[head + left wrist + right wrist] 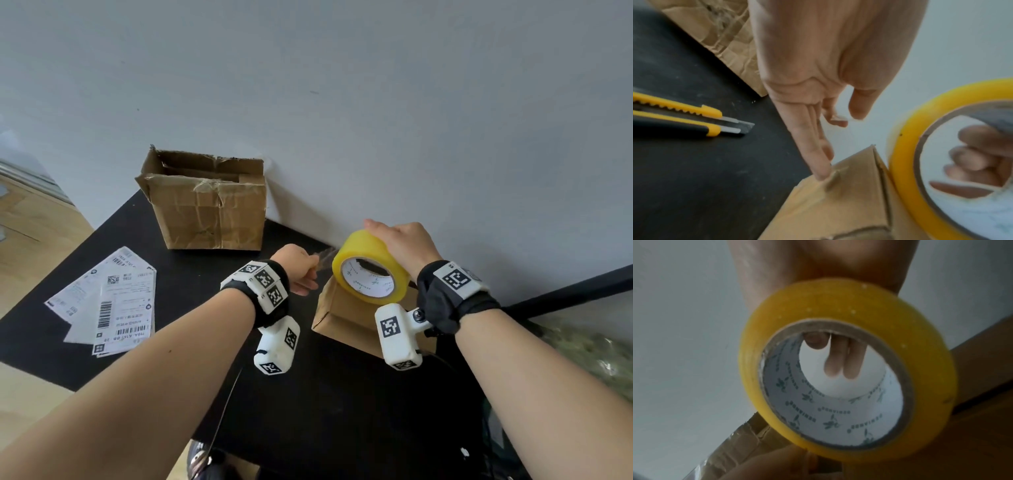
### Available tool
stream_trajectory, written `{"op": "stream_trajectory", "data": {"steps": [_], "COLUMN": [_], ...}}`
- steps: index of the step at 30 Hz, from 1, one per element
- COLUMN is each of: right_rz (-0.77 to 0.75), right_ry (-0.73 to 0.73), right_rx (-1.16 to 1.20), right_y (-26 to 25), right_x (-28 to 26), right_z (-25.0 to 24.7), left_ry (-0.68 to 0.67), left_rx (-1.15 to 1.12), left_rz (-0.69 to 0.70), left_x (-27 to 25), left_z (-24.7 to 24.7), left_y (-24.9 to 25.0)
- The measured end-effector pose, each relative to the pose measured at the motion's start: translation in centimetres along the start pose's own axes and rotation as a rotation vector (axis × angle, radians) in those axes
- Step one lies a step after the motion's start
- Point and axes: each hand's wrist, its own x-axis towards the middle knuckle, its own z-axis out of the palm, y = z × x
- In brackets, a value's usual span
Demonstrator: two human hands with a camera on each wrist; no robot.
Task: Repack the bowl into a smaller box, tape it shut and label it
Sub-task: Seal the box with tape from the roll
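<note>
Black tabletop against a pale wall serves as the work surface. Taping is judged to be under way: the small box (346, 317) lies closed beneath both hands, while no label is seen on it yet. The bowl cannot be seen and is presumed to be inside. The yellow tape roll (371, 269) is gripped from above by the right hand (400, 241) and rested on the box top. A clear tape strip (323, 257) is pinched by the left hand (298, 265), its other fingers extended. Beyond the left hand, the larger box (209, 202) stands open, worn and creased. Labels (109, 301) lie further to the left, and two yellow utility knives (694, 120) close by.
</note>
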Motion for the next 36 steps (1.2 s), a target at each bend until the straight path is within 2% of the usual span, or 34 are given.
{"op": "stream_trajectory", "data": {"steps": [4,7,9,11,15,19,25,29,34,36], "right_rz": [0.110,0.126,0.144,0.170,0.199,0.160,0.131,0.026,-0.081,-0.114], "right_ry": [-0.075,-0.068,-0.067,-0.083,-0.017,0.035,0.075,0.067,0.015,-0.013], "right_rx": [0.049,0.067,0.075,0.081,0.070,0.063,0.141,0.111,-0.001,-0.015], "right_y": [0.8,1.6,1.8,2.0,2.9,2.9,3.7,4.0,3.3,3.5], "right_x": [-0.4,-1.0,-1.4,-1.8,-1.8,-2.2,-2.7,-3.1,-2.8,-2.7], "right_z": [-0.1,-0.4,-0.7,-1.1,-1.9,-1.9,-2.4,-2.8,-2.4,-2.3], "left_ry": [-0.163,-0.216,-0.259,-0.224,-0.009,0.058,0.077,0.069,-0.004,0.019], "left_rx": [-0.110,-0.099,0.007,0.165,0.308,0.479,0.542,0.534,0.372,0.252], "left_rz": [-0.126,-0.116,-0.061,0.042,0.375,0.460,0.492,0.481,0.397,0.342], "left_x": [-1.1,-1.9,-2.2,-2.2,-1.6,-1.4,-1.6,-1.7,-1.7,-1.9], "left_z": [0.3,-0.1,-0.1,0.3,1.8,2.8,2.8,3.0,2.7,2.2], "left_y": [0.3,0.6,0.8,0.7,0.1,-0.4,-0.3,0.0,0.3,0.4]}}
